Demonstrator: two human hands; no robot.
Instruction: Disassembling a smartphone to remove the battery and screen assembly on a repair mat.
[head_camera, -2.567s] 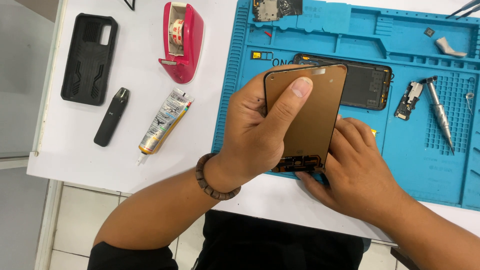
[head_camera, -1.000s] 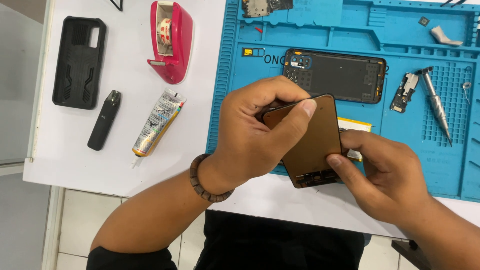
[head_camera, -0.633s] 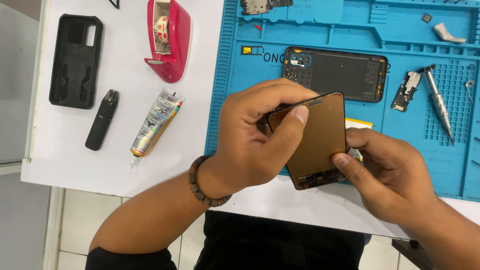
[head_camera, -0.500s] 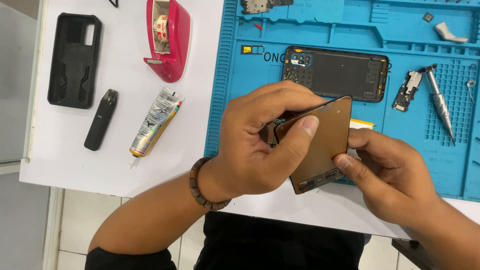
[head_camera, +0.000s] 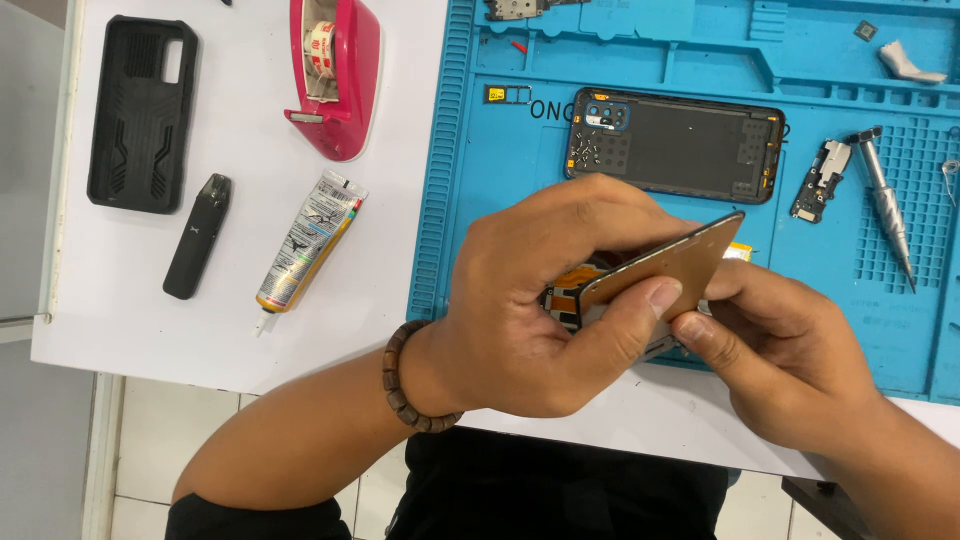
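Finding: the phone display panel (head_camera: 668, 270), held nearly face-up half a second ago, is now tipped steeply, its brown back toward the camera and an orange flex ribbon showing beneath. The left hand (head_camera: 545, 300) pinches its lower edge between thumb and curled fingers; the right hand (head_camera: 790, 350) pinches the right corner. The panel is raised over the near edge of the blue repair mat (head_camera: 500, 200). The phone rear housing (head_camera: 675, 145) lies apart at mid-mat. Judgement: inspection of the underside is in hand.

Phone screen panel (head_camera: 675, 268) between left hand (head_camera: 545, 300) and right hand (head_camera: 790, 355)
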